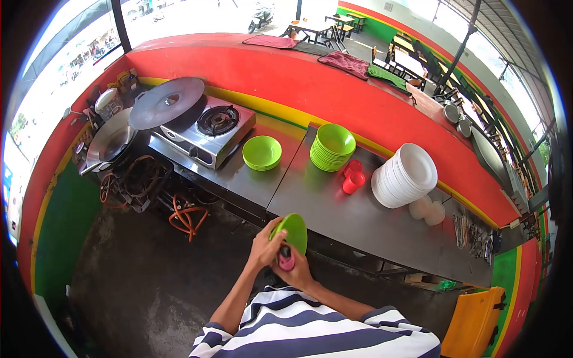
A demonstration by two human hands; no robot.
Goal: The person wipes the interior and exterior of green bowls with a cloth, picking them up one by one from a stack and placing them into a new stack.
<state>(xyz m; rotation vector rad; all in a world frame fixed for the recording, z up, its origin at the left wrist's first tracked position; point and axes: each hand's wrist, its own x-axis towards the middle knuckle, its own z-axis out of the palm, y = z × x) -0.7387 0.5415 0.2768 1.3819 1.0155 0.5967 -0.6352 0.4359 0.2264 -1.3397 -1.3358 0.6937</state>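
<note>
A green bowl (295,232) is tilted on its side in front of my body, off the near edge of the counter. My left hand (262,246) is closed on its left rim. Below the bowl, my right hand (298,274) is closed around a pink and dark cloth-like thing (286,260), held up against the bowl. Its exact kind is hard to make out. On the steel counter ahead stand a short stack of green bowls (262,153) and a taller green stack (333,148).
Right of the bowls are red cups (354,182), a leaning stack of white plates (406,176) and cutlery (468,234). At left stand a gas stove (209,128), a large round lid (167,101) and a wok (110,140). A red wall (280,80) runs behind the counter.
</note>
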